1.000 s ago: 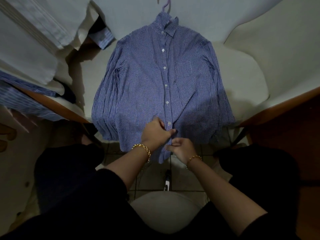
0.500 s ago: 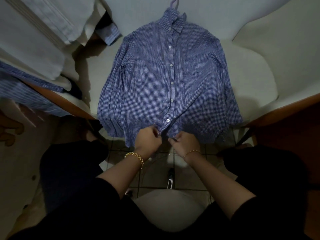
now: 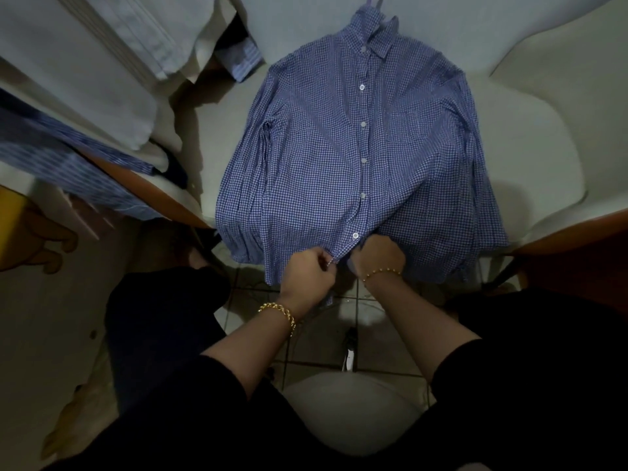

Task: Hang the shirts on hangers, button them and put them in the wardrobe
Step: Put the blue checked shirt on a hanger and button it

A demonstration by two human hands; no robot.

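A blue gingham shirt (image 3: 326,158) lies flat on a white-covered bed (image 3: 530,164), collar away from me. The pale purple hook of its hanger (image 3: 375,1) sticks out above the collar. White buttons run closed down the front placket. At the hem, my left hand (image 3: 307,275) pinches the placket edge between thumb and fingers. My right hand (image 3: 380,254) grips the opposite edge of the hem right beside it. Both wrists carry gold bracelets.
A pile of white and blue-striped shirts (image 3: 85,107) covers the bed at the left. An orange-brown bed edge (image 3: 574,229) runs at the right. Tiled floor (image 3: 326,348) and a pale rounded seat (image 3: 353,409) lie below my arms, with a dark garment (image 3: 159,328) at the lower left.
Both hands have moved down the placket to the very bottom of the hem, past the lowest fastened button. The view has shifted slightly, so the shirt sits further right.
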